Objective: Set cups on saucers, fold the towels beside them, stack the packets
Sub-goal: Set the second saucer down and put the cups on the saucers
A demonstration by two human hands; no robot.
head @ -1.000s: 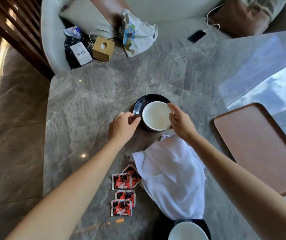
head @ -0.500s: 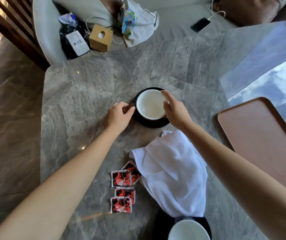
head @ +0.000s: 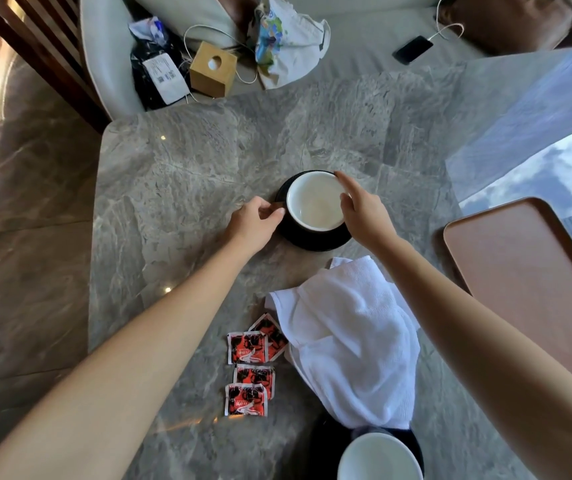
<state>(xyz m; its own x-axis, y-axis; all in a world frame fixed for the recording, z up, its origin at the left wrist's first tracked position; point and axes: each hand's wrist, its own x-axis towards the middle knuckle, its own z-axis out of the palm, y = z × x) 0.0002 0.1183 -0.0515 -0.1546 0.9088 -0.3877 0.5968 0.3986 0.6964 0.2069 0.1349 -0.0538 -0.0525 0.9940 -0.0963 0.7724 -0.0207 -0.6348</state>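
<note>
A black cup with a white inside [head: 314, 202] stands upright on a black saucer [head: 315, 241] in the middle of the marble table [head: 180, 188]. My left hand [head: 255, 221] pinches at the cup's handle on its left side. My right hand [head: 362, 211] holds the right rim, thumb on the edge and index finger stretched along the far side. A crumpled white towel [head: 350, 341] lies nearer me. Several red-and-black packets [head: 250, 372] lie loose to its left. A second cup [head: 380, 459] sits on a dark saucer [head: 317, 445] at the bottom edge, partly under the towel.
A brown tray [head: 527, 282] lies at the table's right. Behind the table a sofa holds a wooden tissue box [head: 212, 69], a black bag [head: 154, 69], a crumpled plastic bag [head: 286, 39] and a phone [head: 412, 50] on a cable. The table's left edge drops to the floor.
The cup has shifted from the saucer's right side toward its far middle. Both hands stay at the cup. My right index finger has straightened along the rim.
</note>
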